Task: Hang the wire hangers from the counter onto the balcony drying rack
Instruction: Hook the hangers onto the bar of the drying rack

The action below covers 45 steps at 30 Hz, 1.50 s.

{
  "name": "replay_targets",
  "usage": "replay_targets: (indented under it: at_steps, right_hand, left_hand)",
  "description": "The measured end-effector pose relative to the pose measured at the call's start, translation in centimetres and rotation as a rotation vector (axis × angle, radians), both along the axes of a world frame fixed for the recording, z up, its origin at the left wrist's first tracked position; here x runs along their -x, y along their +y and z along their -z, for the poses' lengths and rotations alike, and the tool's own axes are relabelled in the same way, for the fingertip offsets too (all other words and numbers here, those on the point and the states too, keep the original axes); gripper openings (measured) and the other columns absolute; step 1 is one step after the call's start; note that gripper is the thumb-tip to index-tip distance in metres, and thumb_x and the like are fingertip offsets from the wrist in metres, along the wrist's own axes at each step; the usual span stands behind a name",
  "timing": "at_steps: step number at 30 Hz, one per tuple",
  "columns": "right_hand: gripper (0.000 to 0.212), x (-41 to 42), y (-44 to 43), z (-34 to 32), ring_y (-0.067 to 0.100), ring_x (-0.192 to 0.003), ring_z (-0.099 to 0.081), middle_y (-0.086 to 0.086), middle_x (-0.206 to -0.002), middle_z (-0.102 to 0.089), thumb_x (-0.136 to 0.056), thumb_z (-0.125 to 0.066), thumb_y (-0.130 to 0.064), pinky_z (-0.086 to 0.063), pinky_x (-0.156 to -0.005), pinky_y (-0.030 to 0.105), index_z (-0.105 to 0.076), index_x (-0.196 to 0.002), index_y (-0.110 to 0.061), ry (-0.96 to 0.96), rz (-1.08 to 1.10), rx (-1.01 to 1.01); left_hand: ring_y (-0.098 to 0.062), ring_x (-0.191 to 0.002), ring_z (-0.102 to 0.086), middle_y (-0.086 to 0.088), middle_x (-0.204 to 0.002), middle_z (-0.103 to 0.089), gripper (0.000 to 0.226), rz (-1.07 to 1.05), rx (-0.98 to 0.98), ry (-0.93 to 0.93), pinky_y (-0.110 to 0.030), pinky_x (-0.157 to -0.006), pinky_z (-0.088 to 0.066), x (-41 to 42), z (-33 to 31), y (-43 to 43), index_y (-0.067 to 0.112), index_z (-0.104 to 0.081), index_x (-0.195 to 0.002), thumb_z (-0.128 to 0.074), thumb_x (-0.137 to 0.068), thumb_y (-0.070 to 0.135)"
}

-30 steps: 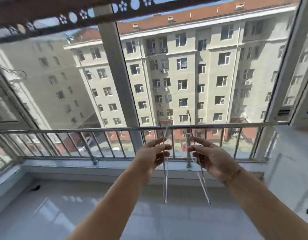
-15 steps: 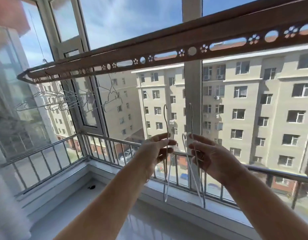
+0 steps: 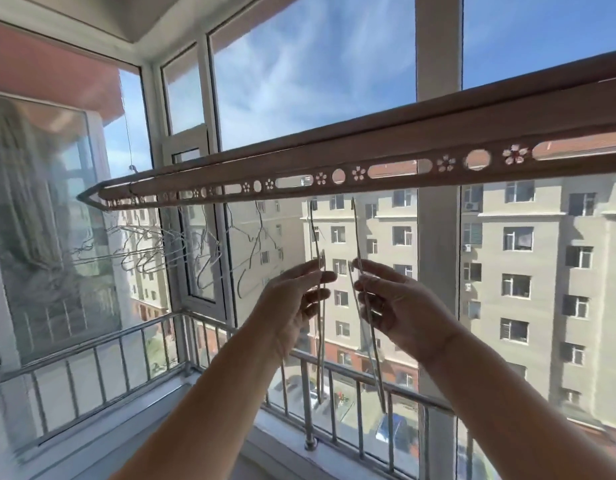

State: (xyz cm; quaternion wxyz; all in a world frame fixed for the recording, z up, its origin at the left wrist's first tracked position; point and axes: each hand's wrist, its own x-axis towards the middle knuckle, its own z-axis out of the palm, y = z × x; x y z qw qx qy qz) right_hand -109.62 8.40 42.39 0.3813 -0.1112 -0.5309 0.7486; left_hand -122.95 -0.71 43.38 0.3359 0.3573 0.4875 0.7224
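Observation:
My left hand (image 3: 296, 306) pinches one wire hanger (image 3: 319, 341), seen edge-on, its hook reaching up to just below the brown drying rack (image 3: 386, 147). My right hand (image 3: 393, 303) pinches a second wire hanger (image 3: 370, 344), also edge-on, with its hook tip close under the rack's punched lower strip. Both hands are raised side by side below the rack's middle. Several wire hangers (image 3: 154, 251) hang bunched from the rack's left end.
A metal railing (image 3: 91, 344) runs along the window sill below. A window frame post (image 3: 438, 237) stands behind the rack. An inward-opened window sash (image 3: 195, 237) sits left of my hands. Apartment buildings fill the view outside.
Both hands have lifted the two hangers higher, bringing their hooks up to the rack. My view has tilted upward and to the left, so the rack now crosses the middle.

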Motion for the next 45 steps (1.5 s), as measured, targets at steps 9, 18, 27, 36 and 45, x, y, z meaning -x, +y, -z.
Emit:
replay_targets:
  at_steps: [9,18,27,36,45]
  right_hand:
    - [0.029,5.9,3.5,-3.1,0.008,-0.057,-0.054,0.000,-0.068,-0.060,-0.086,-0.055,-0.001,-0.046,-0.049,0.018,-0.064,-0.111,-0.012,0.006,0.087,-0.082]
    - [0.026,8.6,6.5,-4.3,0.009,-0.062,-0.052,0.001,-0.072,-0.057,-0.091,-0.050,-0.004,-0.045,-0.053,0.018,-0.064,-0.110,-0.016,-0.002,0.252,-0.086]
    - [0.025,9.3,8.2,-3.3,0.012,-0.065,-0.051,0.002,-0.074,-0.059,-0.090,-0.052,-0.005,-0.043,-0.055,0.021,-0.063,-0.110,-0.016,-0.040,0.352,-0.073]
    - [0.025,8.8,8.0,-2.3,0.009,-0.061,-0.053,0.000,-0.072,-0.061,-0.089,-0.055,-0.011,-0.043,-0.055,0.018,-0.062,-0.113,-0.010,-0.049,0.420,-0.086]
    - [0.018,5.9,7.5,6.6,0.011,-0.069,-0.050,-0.001,-0.078,-0.058,-0.088,-0.058,-0.009,-0.042,-0.059,0.017,-0.061,-0.105,-0.013,-0.276,0.700,-0.176]
  left_hand:
    - [-0.008,-0.067,-0.057,0.004,-0.078,-0.074,0.022,0.026,-0.056,0.010,-0.022,-0.056,-0.037,7.1,-2.4,4.8,0.014,-0.068,-0.104,-0.053,-0.090,0.007]
    - [-0.012,-0.071,-0.058,-0.001,-0.086,-0.073,0.023,0.093,-0.086,0.015,-0.022,-0.057,-0.038,12.5,-4.8,9.9,0.010,-0.064,-0.110,-0.051,-0.092,0.005]
    - [-0.010,-0.066,-0.058,-0.003,-0.078,-0.074,0.019,0.173,-0.062,-0.034,-0.017,-0.052,-0.040,14.3,-3.8,13.3,0.007,-0.066,-0.103,-0.052,-0.091,0.003]
    - [-0.013,-0.071,-0.058,-0.006,-0.085,-0.068,0.016,0.167,-0.063,-0.038,-0.022,-0.059,-0.044,16.3,-1.6,12.8,0.007,-0.065,-0.098,-0.055,-0.092,0.018]
    - [-0.012,-0.070,-0.052,0.000,-0.079,-0.062,0.010,0.092,0.099,-0.044,-0.026,-0.061,-0.039,18.0,7.7,11.4,0.014,-0.064,-0.097,-0.060,-0.089,0.018]
